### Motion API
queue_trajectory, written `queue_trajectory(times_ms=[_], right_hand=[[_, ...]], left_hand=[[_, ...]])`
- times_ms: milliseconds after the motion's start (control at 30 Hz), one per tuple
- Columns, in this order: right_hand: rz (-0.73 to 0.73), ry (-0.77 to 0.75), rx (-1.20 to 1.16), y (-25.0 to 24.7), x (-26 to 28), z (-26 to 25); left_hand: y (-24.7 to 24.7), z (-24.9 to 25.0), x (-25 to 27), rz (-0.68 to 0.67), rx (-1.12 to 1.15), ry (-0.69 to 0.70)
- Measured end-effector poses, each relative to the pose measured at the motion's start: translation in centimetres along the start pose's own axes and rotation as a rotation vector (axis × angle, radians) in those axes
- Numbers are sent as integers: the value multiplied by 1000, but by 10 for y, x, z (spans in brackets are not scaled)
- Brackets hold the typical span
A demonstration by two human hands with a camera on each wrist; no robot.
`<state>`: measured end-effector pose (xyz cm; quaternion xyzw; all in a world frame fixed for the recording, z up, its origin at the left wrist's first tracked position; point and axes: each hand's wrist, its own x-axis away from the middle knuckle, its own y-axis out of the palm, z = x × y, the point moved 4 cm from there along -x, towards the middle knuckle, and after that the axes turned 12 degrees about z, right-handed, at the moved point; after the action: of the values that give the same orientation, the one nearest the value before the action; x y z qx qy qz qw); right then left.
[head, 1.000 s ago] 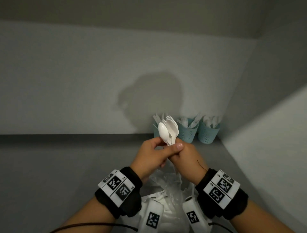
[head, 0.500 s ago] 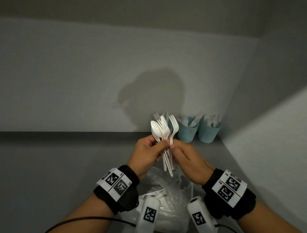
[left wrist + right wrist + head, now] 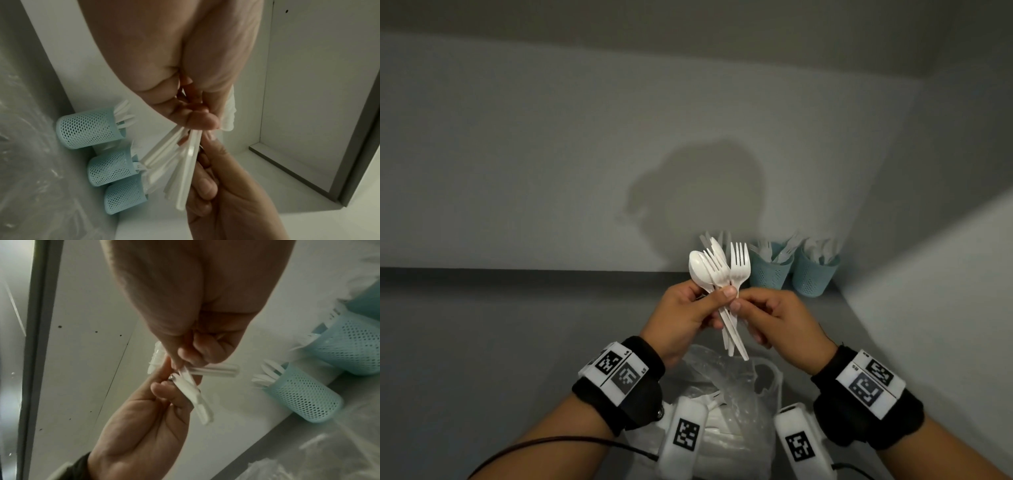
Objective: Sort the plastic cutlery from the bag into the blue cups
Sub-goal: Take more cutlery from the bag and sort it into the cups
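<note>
A fanned bunch of white plastic cutlery (image 3: 717, 274) was held upright by the left hand (image 3: 681, 317), the thumb pressed over the necks and the fingers curled behind the handles. A single fork (image 3: 739, 265) at the right edge of that bunch was pinched at its neck between thumb and forefinger of the right hand (image 3: 779, 323), whose other fingers were curled loosely. A spoon (image 3: 699, 270) was seen at the left edge of the bunch. Just beyond the two grips, against the back wall, blue cups (image 3: 791, 275) were stood side by side on the surface (image 3: 482, 342), white cutlery already in them. Below the grips, nearer the person, the clear plastic bag (image 3: 736, 394) lay open with more white cutlery inside.
</note>
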<state>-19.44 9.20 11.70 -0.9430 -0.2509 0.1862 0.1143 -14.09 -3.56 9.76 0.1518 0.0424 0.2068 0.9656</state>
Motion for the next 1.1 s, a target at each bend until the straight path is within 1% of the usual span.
queue_trajectory(times_ms=[67,133,200,333,400,600,700,800,967,1100], right_hand=[[47,27,-36,-1,1,1],[112,19,-69,-2,2,-1],[118,15,-99,-2,3,0],[48,0,-54,-1,3,4],[1,7,-36,2,3,3],[-149,147,-69,6,3,2],[-133,166,-59,6,2,8],[-112,161,29,6,1,12],[-159,202,33,9,3,9],[-176,128,95,11,6,13]], left_hand=[[0,-1,0,-2,6,-8],[1,-1,1,-13,-1,-4],[0,0,1,-41,-4,1],[1,4,4,-122,-14,23],[3,4,4,-137,-20,41],[7,-1,5,-69,-75,105],[11,0,5,-80,-122,128],[10,-2,2,-73,-150,121],[9,-5,1,-88,-147,71],[7,-8,2,-103,-143,53]])
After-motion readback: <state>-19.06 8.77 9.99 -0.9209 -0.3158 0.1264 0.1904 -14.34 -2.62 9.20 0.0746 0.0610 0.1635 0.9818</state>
